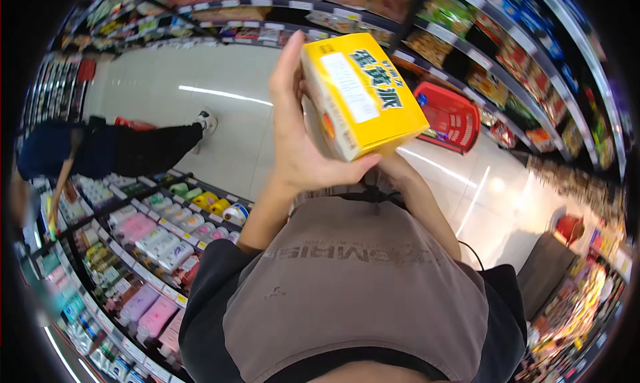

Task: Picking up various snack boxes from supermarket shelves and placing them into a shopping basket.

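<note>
A yellow cardboard food carton (400, 108) is held up in front of my chest, tilted, with dark printed characters and a white printed panel on its upward face. My left hand (295, 138) grips it along its left side, the thumb at the near lower corner and a finger reaching up beside the far left corner. My right hand (392, 168) comes in from below on the right. Its wrist shows, but the fingers are hidden behind the carton, so their grip cannot be seen.
A red plastic shopping basket (465, 118) stands on the tiled floor (235, 73) beside shelves of packaged snacks (435, 45). Shelves of bottled toiletries (155, 253) lie at lower left. Another person (110, 148) reaches toward these shelves. A dark block-shaped object (545, 273) stands at right.
</note>
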Motion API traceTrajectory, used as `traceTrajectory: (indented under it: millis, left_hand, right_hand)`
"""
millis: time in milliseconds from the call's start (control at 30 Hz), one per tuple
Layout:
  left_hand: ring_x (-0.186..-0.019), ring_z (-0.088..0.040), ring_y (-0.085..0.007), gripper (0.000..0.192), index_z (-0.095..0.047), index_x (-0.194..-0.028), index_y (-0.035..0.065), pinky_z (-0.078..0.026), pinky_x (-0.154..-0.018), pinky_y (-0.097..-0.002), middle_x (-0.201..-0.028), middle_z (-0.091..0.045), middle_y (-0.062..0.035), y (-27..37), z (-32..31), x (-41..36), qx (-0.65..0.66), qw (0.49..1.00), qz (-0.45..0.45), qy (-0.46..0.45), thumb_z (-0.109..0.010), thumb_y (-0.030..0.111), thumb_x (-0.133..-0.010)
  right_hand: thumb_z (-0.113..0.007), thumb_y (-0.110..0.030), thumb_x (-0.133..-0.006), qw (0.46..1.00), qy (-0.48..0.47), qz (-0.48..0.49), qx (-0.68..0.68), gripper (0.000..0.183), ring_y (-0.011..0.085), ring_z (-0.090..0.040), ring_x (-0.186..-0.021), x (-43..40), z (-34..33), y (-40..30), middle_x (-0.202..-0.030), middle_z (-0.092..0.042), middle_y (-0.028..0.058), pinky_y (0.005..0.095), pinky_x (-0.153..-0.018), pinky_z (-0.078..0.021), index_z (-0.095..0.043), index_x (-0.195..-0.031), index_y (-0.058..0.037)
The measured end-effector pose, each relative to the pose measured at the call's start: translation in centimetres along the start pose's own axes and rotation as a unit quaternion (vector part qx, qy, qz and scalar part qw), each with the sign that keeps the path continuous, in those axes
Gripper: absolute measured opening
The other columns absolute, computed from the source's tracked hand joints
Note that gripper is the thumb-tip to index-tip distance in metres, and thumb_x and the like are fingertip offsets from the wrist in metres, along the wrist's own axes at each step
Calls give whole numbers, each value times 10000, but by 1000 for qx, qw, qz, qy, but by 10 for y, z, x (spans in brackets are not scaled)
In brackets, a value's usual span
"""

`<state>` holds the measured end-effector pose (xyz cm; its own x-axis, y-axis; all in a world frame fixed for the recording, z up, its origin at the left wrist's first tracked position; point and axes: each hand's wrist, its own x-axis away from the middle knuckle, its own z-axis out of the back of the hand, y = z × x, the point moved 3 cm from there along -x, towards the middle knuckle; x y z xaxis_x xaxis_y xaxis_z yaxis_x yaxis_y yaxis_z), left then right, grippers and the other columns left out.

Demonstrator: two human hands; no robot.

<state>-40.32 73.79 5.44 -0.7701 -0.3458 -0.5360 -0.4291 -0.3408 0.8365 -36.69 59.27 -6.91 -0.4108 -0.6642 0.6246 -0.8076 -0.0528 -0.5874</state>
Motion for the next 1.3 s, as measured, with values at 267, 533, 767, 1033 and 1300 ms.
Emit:
traceTrajectory:
  millis: [267, 533, 767, 1033, 1300]
  left_hand:
    - [-1163, -429, -355, 986, -337, -1365, 46, -343, -990, -435, -1267, -448, -171, -38, -188, 15, -268, 888, -101, -359, -777, 191, -495]
    - [-1239, -381, -365, 946, -309, -1373, 46, -316, -1036, -414, -1355, -381, -211, -119, -372, 105, -83, 852, -12, -516, -771, 199, -562]
    - [-966, -591, -205, 460, -522, -1211, 35, -463, -848, -322, -1084, -613, -110, -251, -437, 195, 42, 791, 434, -428, -630, 253, -820]
    - [-888, -598, -139, 420, -530, -1185, 81, -485, -740, -298, -1060, -604, -50, -366, -482, 223, 166, 636, 731, -181, -495, 389, -901]
    - [-973, -604, -236, 481, -566, -1117, -29, -450, -837, -321, -1066, -623, -171, -518, -511, 256, 146, 693, 705, -40, -552, 360, -835]
  right_hand:
    - [-470, -481, -896, 984, 73, 161, 18, 677, 221, -491, -1139, 71, 176, -63, -1236, -469, 148, 378, -918, -424, -296, -1324, 14]
    - [-694, -246, -721, 976, 179, 122, 23, 675, 219, -609, -898, 104, 347, 15, -1063, -552, 120, 382, -730, -527, -339, -1260, -47]
    - [-709, -299, -680, 865, 486, -7, -122, 709, 254, -634, -800, 6, 474, 74, -953, -590, 156, 455, -668, -529, -302, -1203, -46]
    - [-708, -321, -715, 735, 586, 71, 334, 715, 414, -535, -993, -78, 479, 54, -1070, -492, 273, 479, -820, -440, -305, -1215, -7]
    - [-640, -181, -740, 589, 437, 114, 670, 675, 383, -331, -1247, -205, 551, 42, -1316, -366, 192, 496, -935, -350, -331, -1335, -103]
